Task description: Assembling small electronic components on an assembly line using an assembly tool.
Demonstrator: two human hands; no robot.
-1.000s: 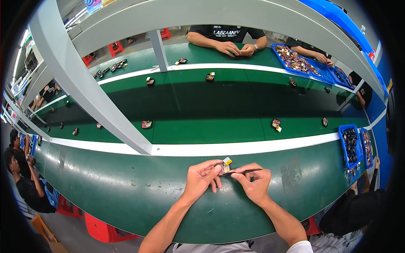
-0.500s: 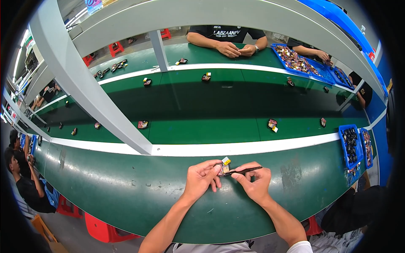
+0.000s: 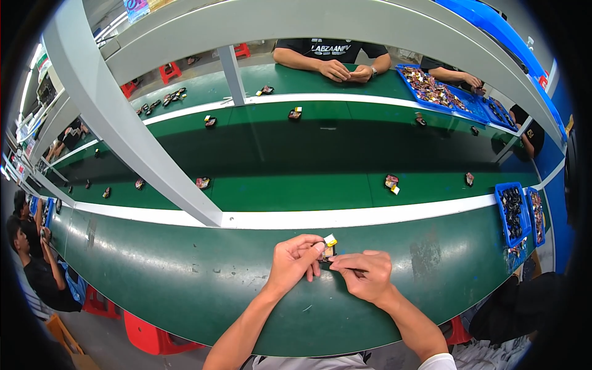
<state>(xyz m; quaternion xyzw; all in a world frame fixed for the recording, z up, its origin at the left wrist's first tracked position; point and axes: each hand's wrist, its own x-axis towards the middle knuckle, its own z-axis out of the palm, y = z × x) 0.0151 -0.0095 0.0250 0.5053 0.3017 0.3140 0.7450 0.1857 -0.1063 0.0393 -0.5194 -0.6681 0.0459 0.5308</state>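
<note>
My left hand (image 3: 295, 260) is closed on a small electronic assembly (image 3: 328, 250), pinched between thumb and fingers just above the green tabletop. The piece has a dark casing, and a yellow-and-white tab (image 3: 330, 240) sticks up from its far end. My right hand (image 3: 365, 275) comes in from the right, closed around slim black tweezers (image 3: 357, 271). Most of the tweezers is covered by the fingers. Its tip is at the near right side of the assembly; whether it touches cannot be made out.
Beyond the white rail (image 3: 296, 219) runs a green conveyor belt (image 3: 290, 191) carrying several similar assemblies (image 3: 391, 183). Blue trays (image 3: 510, 213) of parts stand at the right. A grey post (image 3: 132, 123) rises at the left. Co-workers sit across the belt and at far left.
My right hand has turned and drawn closer to the assembly, so the tweezers now lies mostly under the fingers. The yellow-and-white tab has tilted. Pieces on the belt have shifted slightly left.
</note>
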